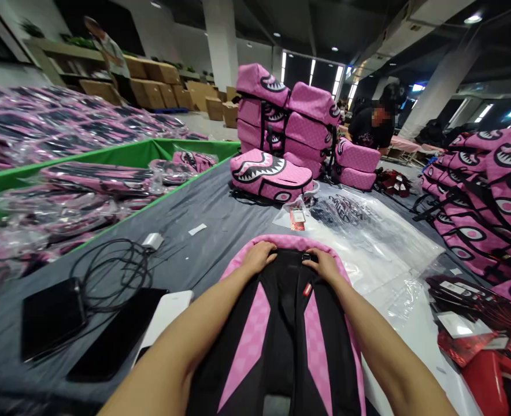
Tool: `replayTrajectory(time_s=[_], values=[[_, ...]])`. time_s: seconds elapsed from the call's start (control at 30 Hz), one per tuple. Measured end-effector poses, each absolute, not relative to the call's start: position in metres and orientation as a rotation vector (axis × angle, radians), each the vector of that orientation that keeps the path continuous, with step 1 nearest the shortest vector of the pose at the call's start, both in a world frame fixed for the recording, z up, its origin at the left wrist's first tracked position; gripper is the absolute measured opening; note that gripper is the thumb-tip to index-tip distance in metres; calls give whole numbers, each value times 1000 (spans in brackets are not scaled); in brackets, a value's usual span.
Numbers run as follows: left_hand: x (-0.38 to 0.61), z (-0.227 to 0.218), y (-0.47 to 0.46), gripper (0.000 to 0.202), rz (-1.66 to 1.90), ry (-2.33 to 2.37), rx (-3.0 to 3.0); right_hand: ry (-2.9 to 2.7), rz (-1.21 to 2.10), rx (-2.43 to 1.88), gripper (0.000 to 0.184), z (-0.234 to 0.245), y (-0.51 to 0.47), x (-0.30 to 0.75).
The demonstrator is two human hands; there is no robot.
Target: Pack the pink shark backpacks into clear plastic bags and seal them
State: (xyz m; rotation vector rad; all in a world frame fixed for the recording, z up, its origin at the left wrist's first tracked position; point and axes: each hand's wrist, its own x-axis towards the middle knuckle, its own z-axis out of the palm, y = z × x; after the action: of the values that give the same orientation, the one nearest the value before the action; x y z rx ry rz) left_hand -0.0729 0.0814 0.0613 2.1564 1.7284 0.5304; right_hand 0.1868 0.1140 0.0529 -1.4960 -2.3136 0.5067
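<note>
A pink and black backpack (281,323) lies right in front of me, its shoulder-strap side facing up. My left hand (259,257) is closed on the top edge, left of the middle, with its fingers curled over the black back panel. On the right of the same edge, my right hand (323,264) is closed beside a small black strap buckle (306,256). Just beyond lies another pink backpack (277,176) with a shark-mouth print. A red and white hang tag (297,217) rests between the two bags.
Clear plastic bags (368,225) spread to the right. Stacked pink backpacks (310,124) stand behind, and more backpacks (476,196) pile up at right. Phones (119,335) and a coiled cable (108,271) lie left, near a green-edged bin (151,151) of wrapped bags. Two people stand farther off.
</note>
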Motion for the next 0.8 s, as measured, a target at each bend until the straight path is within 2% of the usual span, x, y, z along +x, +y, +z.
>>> replayTrajectory(time_s=[0.07, 0.2, 0.27, 0.4, 0.47, 0.57, 0.7, 0.8], values=[[-62, 73, 80, 43, 496, 1783, 2096, -2318, 486, -1519, 28, 58, 128, 178], [-26, 82, 45, 88, 394, 1833, 2001, -2316, 412, -1537, 27, 62, 135, 166], [-10, 81, 31, 95, 241, 1793, 1966, -2329, 346, -1555, 26, 62, 133, 159], [-4, 85, 33, 89, 132, 1779, 1925, -2410, 175, -1502, 26, 74, 125, 146], [-9, 86, 37, 84, 179, 1818, 1918, -2466, 27, -1455, 33, 87, 125, 147], [-13, 78, 32, 77, 293, 1891, 1914, -2551, -133, -1602, 44, 108, 144, 158], [-11, 53, 26, 70, 518, 1939, 2018, -2665, -16, -1743, 39, 119, 194, 164], [-13, 39, 40, 64, 519, 1885, 2146, -2737, 55, -1770, 41, 115, 227, 154]])
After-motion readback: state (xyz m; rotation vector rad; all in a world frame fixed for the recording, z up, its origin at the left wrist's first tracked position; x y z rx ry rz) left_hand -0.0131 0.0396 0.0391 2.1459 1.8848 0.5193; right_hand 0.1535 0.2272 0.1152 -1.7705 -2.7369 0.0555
